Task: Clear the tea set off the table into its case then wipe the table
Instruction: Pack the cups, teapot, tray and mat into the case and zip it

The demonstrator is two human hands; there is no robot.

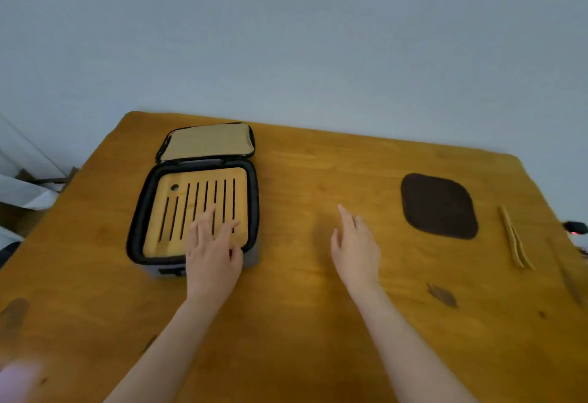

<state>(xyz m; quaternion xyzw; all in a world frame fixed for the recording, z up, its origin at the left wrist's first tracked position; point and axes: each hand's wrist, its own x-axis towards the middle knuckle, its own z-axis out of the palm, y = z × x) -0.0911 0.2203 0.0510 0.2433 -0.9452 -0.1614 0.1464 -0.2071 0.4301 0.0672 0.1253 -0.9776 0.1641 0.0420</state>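
Wooden table (318, 323) fills the low half of the view, with a plain grey wall (286, 37) behind it; the left hand (211, 250) lies flat on the bamboo tray (191, 199), fingers straight and spread; I think it is pushing the tray down so it sits snug. The right hand (354, 247) is open too, fingers loose and a little apart, holding nothing; it is over bare wood, and I cannot tell if it touches the table; it looks ready to reach for the next thing.

The tray sits inside the case (136, 224) on the left part of the table; the lid (206, 142) is flipped back so things can go in from the top. Well off to the right lies a dark cloth (439, 205), flat; past it lie the bamboo tongs (515, 240), near the table edge; neither is in the case yet, so packing is not done; the cloth may be for wiping, but that is a guess.
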